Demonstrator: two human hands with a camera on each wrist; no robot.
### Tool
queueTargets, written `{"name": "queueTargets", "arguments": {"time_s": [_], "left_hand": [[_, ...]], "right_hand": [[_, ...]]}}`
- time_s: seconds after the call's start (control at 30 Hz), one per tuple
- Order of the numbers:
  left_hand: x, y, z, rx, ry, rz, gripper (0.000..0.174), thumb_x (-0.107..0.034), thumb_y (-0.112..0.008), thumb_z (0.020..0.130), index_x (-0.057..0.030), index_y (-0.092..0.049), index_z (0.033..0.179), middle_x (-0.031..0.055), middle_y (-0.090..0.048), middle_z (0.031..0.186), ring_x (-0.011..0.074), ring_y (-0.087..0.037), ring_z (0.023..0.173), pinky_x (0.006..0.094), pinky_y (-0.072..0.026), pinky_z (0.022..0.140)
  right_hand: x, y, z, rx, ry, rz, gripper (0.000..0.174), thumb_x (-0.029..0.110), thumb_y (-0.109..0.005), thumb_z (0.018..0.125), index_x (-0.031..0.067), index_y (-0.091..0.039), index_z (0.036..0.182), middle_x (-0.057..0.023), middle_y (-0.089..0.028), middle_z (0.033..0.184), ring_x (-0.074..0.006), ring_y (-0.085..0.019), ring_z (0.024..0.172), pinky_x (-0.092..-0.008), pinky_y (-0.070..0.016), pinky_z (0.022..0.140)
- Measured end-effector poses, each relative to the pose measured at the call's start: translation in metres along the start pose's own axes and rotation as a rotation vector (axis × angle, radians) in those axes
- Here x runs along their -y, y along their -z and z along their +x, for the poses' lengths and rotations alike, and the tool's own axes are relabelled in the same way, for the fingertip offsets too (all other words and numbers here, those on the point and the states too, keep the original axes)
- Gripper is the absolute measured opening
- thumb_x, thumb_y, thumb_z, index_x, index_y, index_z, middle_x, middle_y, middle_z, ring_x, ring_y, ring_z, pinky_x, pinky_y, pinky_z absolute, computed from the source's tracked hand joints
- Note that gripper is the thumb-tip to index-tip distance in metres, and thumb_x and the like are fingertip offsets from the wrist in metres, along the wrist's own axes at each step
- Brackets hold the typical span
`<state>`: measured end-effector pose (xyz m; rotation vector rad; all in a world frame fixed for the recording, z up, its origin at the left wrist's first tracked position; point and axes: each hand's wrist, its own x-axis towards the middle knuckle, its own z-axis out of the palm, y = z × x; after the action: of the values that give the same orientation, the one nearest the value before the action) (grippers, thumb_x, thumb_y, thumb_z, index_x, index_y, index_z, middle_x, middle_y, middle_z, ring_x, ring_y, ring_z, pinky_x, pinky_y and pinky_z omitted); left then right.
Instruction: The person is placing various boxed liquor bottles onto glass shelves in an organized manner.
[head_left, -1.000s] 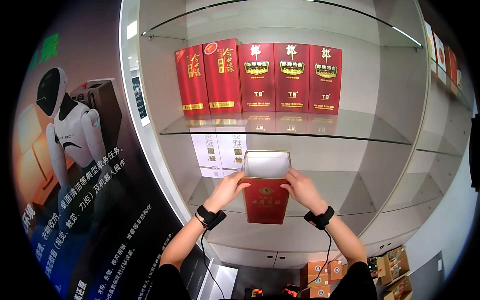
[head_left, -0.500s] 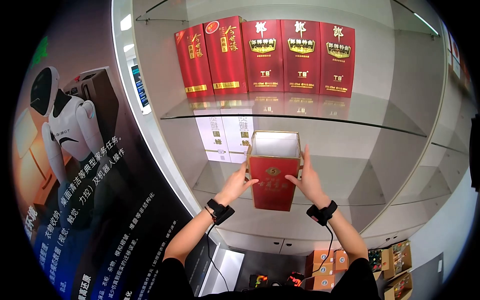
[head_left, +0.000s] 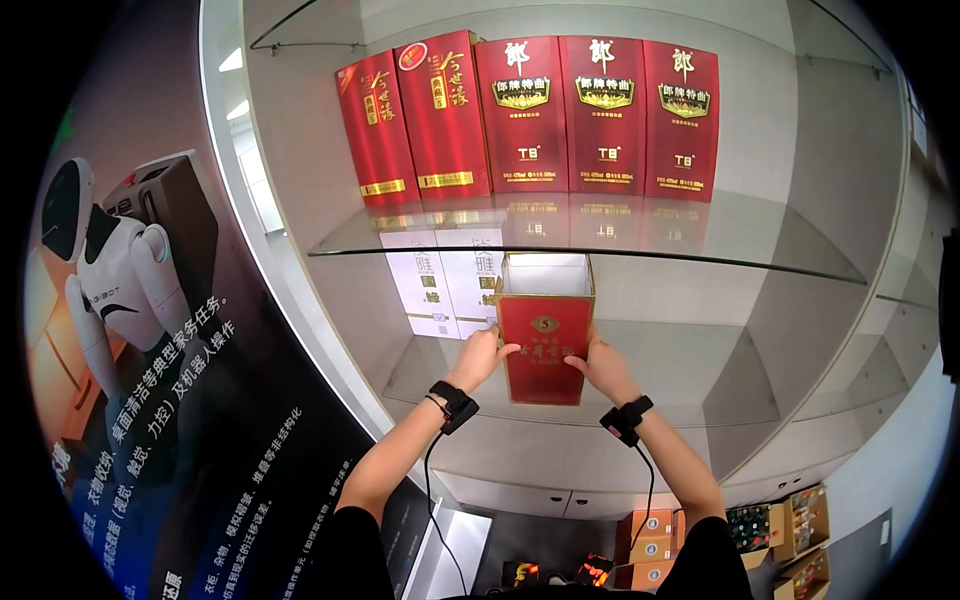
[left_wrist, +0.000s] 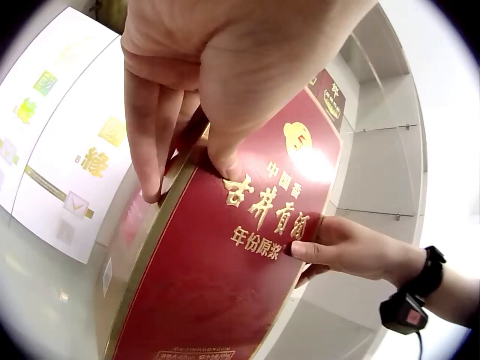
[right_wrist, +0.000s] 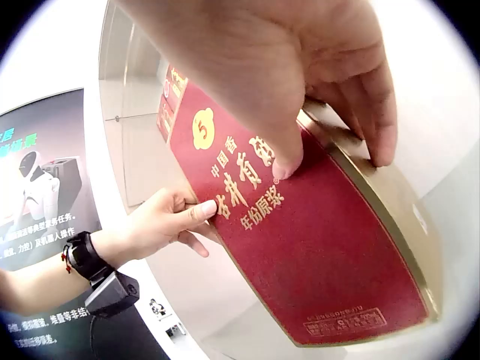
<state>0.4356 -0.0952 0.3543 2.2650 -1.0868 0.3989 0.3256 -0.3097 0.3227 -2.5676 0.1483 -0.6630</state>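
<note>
My left hand (head_left: 480,358) grips the left edge of the red box (head_left: 545,380), and my right hand (head_left: 606,366) grips its right edge, each parted only as far as that corner needs. The head view hides most of my fingers; the left wrist view shows the left thumb (left_wrist: 225,154) pressed on the front beside the gold lettering, with the fingers (left_wrist: 146,135) along the side. The right wrist view shows my right hand in the same pinch, its fingers against the gold side panel (right_wrist: 397,199). Only from the head do I see the box's open top and white inside.

I hold the box upright in front of me, at the lower shelf (head_left: 690,370); I cannot tell whether its base touches it. Just left and farther in stand two white boxes (head_left: 445,290), which the left wrist view also catches. Above, five red boxes (head_left: 605,120) line the upper glass shelf (head_left: 780,230). A poster of a robot (head_left: 130,400) fills the far left; orange cartons (head_left: 652,550) sit on the floor, near right.
</note>
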Motion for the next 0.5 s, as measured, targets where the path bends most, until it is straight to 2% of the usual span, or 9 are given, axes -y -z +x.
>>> {"name": "queueTargets", "arguments": {"time_s": [0.07, 0.13, 0.23, 0.37, 0.43, 0.47, 0.5], "left_hand": [[0.006, -0.002, 0.013, 0.012, 0.012, 0.035, 0.043, -0.034, -0.066, 0.077, 0.0048, -0.056, 0.092, 0.0207, -0.062, 0.072, 0.0334, -0.062, 0.067, 0.0399, -0.049, 0.059], [0.019, -0.011, 0.03, -0.045, -0.022, 0.065, 0.041, -0.036, -0.067, 0.074, 0.0029, -0.056, 0.082, 0.0203, -0.059, 0.065, 0.0374, -0.058, 0.065, 0.0424, -0.0469, 0.058], [0.033, -0.019, 0.052, -0.001, 0.038, 0.188, 0.04, -0.037, -0.067, 0.074, 0.0021, -0.057, 0.077, 0.0187, -0.059, 0.065, 0.0369, -0.059, 0.066, 0.043, -0.0472, 0.058], [0.057, -0.033, 0.079, -0.084, -0.006, 0.19, 0.04, -0.04, -0.064, 0.075, 0.0003, -0.058, 0.075, 0.0172, -0.059, 0.064, 0.0359, -0.059, 0.064, 0.0432, -0.0471, 0.057], [0.069, -0.044, 0.095, -0.033, 0.038, 0.264, 0.04, -0.042, -0.062, 0.076, -0.0021, -0.06, 0.075, 0.0161, -0.06, 0.063, 0.0349, -0.059, 0.064, 0.0429, -0.047, 0.056], [0.079, -0.051, 0.104, -0.058, 0.021, 0.257, 0.041, -0.045, -0.061, 0.075, -0.0045, -0.06, 0.068, 0.0153, -0.06, 0.063, 0.0334, -0.059, 0.063, 0.0419, -0.0469, 0.055], [0.08, -0.052, 0.109, -0.07, 0.013, 0.251, 0.041, -0.045, -0.061, 0.075, -0.0045, -0.06, 0.068, 0.0153, -0.06, 0.063, 0.0334, -0.059, 0.063, 0.0419, -0.0469, 0.055]], "right_hand": [[-0.011, -0.013, 0.015, -0.005, -0.016, -0.012, 0.087, 0.034, -0.067, 0.075, -0.0067, -0.016, 0.132, -0.0249, -0.061, 0.081, -0.0389, -0.06, 0.076, -0.0425, -0.0496, 0.064], [-0.016, -0.021, 0.028, -0.011, -0.031, -0.026, 0.086, 0.034, -0.067, 0.076, -0.0065, -0.017, 0.132, -0.025, -0.061, 0.081, -0.0391, -0.06, 0.076, -0.0427, -0.0496, 0.064], [-0.024, -0.026, 0.05, -0.011, -0.08, -0.018, 0.084, 0.036, -0.065, 0.076, -0.0047, -0.018, 0.133, -0.0248, -0.061, 0.081, -0.0392, -0.06, 0.075, -0.0434, -0.0495, 0.063], [-0.04, -0.041, 0.083, 0.008, -0.116, -0.007, 0.081, 0.04, -0.064, 0.076, -0.0004, -0.022, 0.132, -0.0241, -0.061, 0.081, -0.0402, -0.06, 0.075, -0.0452, -0.0492, 0.063], [-0.053, -0.051, 0.101, -0.012, -0.114, 0.027, 0.08, 0.041, -0.064, 0.076, 0.0013, -0.023, 0.132, -0.0239, -0.061, 0.08, -0.0406, -0.059, 0.075, -0.0457, -0.0491, 0.063], [-0.059, -0.055, 0.111, -0.026, -0.127, 0.017, 0.078, 0.042, -0.063, 0.076, 0.0022, -0.026, 0.131, -0.0235, -0.061, 0.081, -0.0401, -0.059, 0.076, -0.0456, -0.0487, 0.063], [-0.065, -0.058, 0.12, -0.041, -0.14, 0.007, 0.076, 0.043, -0.063, 0.075, 0.0032, -0.029, 0.129, -0.0231, -0.061, 0.082, -0.0395, -0.059, 0.077, -0.0454, -0.0483, 0.064]]}}
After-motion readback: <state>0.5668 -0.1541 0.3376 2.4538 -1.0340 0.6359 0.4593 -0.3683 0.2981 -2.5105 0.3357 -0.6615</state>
